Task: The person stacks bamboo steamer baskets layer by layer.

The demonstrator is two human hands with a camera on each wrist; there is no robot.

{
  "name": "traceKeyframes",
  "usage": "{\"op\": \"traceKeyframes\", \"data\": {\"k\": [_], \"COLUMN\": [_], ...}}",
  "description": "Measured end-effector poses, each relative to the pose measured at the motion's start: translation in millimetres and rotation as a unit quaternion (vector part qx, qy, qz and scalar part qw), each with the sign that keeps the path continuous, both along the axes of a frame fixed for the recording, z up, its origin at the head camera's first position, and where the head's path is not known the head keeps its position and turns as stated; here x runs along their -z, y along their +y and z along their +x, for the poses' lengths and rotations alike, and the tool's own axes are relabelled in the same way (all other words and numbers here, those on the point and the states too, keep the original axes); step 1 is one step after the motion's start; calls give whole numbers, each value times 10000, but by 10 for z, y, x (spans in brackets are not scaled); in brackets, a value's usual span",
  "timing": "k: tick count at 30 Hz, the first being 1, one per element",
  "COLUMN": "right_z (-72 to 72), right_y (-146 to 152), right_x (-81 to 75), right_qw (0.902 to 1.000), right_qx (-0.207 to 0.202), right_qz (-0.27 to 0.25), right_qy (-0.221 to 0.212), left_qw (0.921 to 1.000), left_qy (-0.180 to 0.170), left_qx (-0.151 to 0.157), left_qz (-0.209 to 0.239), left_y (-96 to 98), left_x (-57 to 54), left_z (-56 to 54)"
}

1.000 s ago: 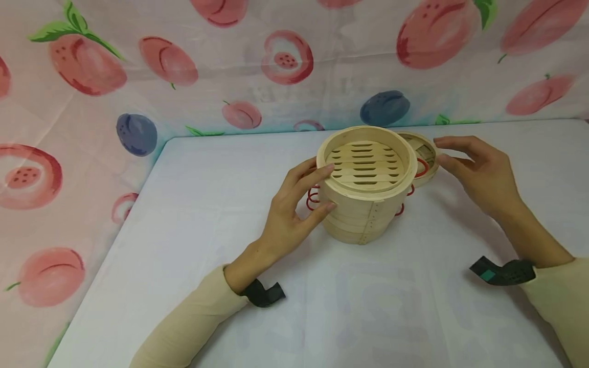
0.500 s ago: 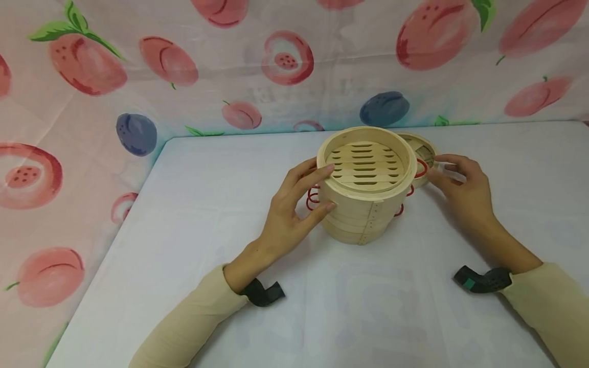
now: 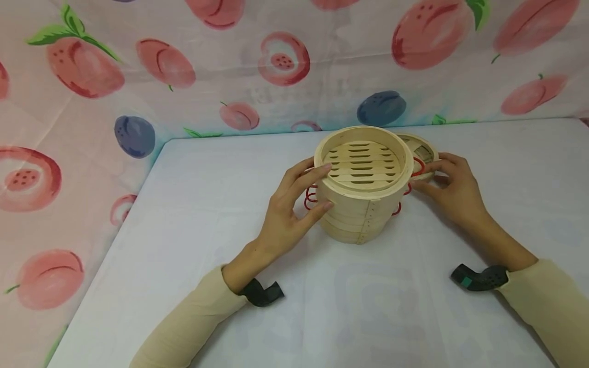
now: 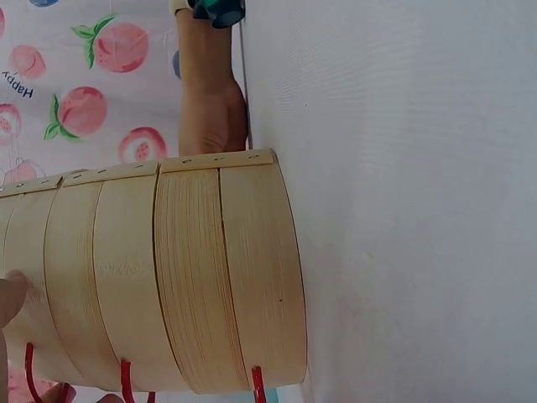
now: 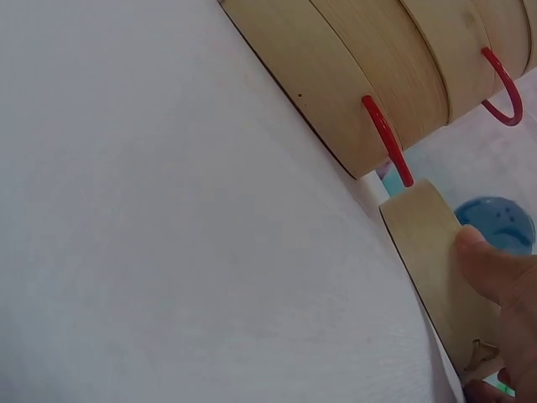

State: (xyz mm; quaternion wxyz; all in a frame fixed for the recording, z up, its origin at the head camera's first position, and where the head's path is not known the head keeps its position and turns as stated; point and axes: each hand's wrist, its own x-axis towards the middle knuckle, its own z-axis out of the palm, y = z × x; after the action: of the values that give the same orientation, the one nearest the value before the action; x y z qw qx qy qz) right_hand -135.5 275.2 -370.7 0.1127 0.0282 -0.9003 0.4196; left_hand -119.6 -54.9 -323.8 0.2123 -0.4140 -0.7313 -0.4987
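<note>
A stacked bamboo steamer (image 3: 363,214) stands upright on the white table, its slatted inner base showing at the uncovered top. Red loop handles (image 5: 388,138) stick out from its sides. My left hand (image 3: 287,214) holds the steamer's left side near the top, thumb in front and fingers around the rim. Behind it to the right, partly hidden, the round lid (image 5: 428,252) with a woven top lies on the table. My right hand (image 3: 453,191) grips the lid at its right edge; in the right wrist view the thumb presses its side wall.
White cloth covers the table (image 3: 207,204), and a peach-print curtain (image 3: 184,102) hangs along its back and left. Black wrist straps (image 3: 480,278) sit at both cuffs.
My right hand has come down and left from beside the lid and now grips its edge. My left hand and the steamer have stayed in place.
</note>
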Motion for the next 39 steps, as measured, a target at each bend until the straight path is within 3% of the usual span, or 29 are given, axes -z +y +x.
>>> {"op": "traceKeyframes", "data": {"k": [15,20,32,39], "right_z": [-4,-10,-51,-64], "right_y": [-6,-3,50,121], "right_x": [14,0,-66,-165], "right_qw": [9993,9993,9987,9992], "right_qx": [-36,112,158,214], "right_qz": [221,287,-202,-154], "right_qy": [292,194,435,302], "left_qw": [10000,10000,9999,9999], "left_qy": [-14,-9,35,-5], "left_qx": [33,16,112,101], "left_qz": [-16,-18,53,57], "left_y": [-7,-15,-15,-7], "left_x": [-4,-9,-8,-9], "left_z": [1,9,8,7]}}
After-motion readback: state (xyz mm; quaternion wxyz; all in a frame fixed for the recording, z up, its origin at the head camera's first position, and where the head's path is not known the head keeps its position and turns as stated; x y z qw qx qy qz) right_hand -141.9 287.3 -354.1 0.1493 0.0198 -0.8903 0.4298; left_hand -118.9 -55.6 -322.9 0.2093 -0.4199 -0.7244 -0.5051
